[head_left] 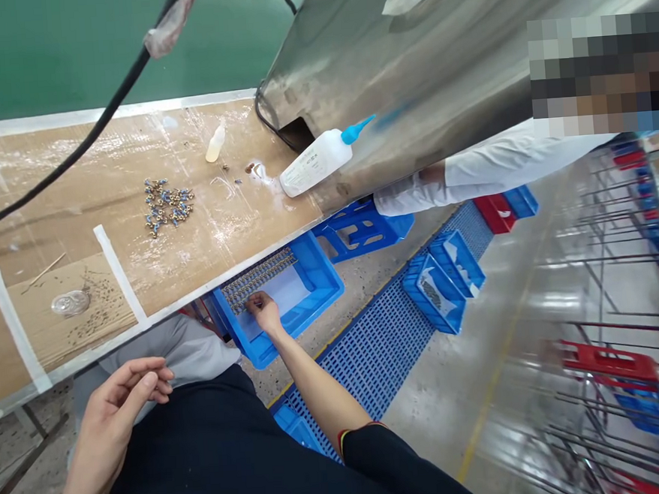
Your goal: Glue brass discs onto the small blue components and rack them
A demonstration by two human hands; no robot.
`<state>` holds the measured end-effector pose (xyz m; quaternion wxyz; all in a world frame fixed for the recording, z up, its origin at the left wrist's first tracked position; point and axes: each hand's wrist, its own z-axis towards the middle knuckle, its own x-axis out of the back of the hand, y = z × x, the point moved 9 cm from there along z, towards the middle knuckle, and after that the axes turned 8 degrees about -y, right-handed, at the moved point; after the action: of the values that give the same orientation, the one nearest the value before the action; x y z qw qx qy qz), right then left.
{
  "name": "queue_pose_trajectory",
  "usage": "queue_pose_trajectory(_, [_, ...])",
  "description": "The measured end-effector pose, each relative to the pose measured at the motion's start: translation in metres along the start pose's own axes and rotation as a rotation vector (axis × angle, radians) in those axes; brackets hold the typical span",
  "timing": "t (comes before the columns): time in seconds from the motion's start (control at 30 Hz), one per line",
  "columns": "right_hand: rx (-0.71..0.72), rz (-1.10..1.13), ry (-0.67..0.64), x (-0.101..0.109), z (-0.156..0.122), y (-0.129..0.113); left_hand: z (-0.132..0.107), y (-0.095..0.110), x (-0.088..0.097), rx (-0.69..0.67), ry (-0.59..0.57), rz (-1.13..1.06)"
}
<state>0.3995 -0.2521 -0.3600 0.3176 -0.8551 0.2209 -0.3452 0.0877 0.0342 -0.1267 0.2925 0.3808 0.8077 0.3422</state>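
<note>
My right hand (265, 312) reaches down into a blue plastic bin (314, 274) under the table edge, fingers pinched on the rows of small metal fittings (258, 274) laid out inside. My left hand (118, 408) rests loosely over my lap beside the grey cloth (184, 347), fingers slightly curled and apart, holding nothing. On the cardboard-covered table (99, 180) lies a small heap of brass and blue fittings (166, 206).
A white squeeze bottle with a blue nozzle (320, 161) and a small dropper bottle (215, 143) lie on the table. A black cable (74, 152) crosses it. Another person's white sleeve (487, 170) is at right. Blue and red crates (444, 276) and metal racks stand on the floor.
</note>
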Motion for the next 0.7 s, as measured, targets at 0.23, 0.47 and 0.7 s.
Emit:
queue_pose_trajectory(0.23, [-0.007, 0.03, 0.0, -0.006, -0.001, 0.004, -0.005, 0.004, 0.002, 0.017, 0.062, -0.041])
queue_pose_trajectory(0.47, [-0.021, 0.068, 0.015, -0.008, -0.006, 0.003, 0.002, -0.008, 0.014, -0.01, 0.0, 0.022])
queue_pose_trajectory(0.7, [-0.032, 0.081, 0.018, -0.011, -0.009, 0.0, 0.001, -0.008, 0.014, -0.015, -0.006, 0.016])
